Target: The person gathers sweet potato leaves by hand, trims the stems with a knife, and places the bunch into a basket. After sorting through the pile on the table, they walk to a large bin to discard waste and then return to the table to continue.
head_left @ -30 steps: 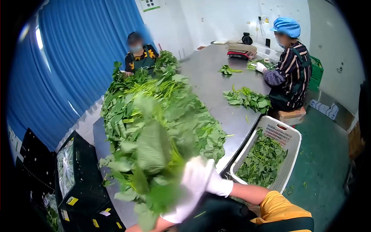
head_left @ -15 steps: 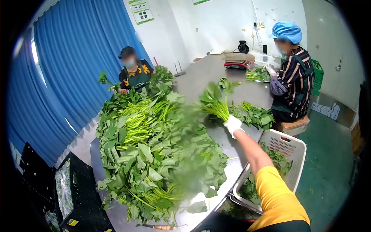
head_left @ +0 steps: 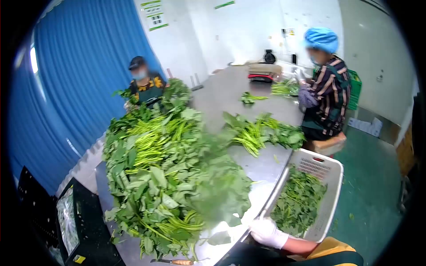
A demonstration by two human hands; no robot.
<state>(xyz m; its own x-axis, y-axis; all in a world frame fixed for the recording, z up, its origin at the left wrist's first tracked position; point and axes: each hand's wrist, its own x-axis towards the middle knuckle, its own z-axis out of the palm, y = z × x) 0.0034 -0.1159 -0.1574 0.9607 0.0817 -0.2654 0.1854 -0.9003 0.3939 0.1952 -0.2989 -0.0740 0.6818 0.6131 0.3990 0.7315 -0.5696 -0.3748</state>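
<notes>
Showing hands (head_left: 268,233): one, right, grip unclear | leafy heap (head_left: 153,179): one | white basket (head_left: 333,195): one | co-workers (head_left: 333,84): two

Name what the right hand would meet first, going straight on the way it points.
The right hand would probably meet the edge of the metal table first; if it is above that, the pile of greens. Its height is unclear.

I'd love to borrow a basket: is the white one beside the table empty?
No, leafy greens lie inside the white basket.
</notes>
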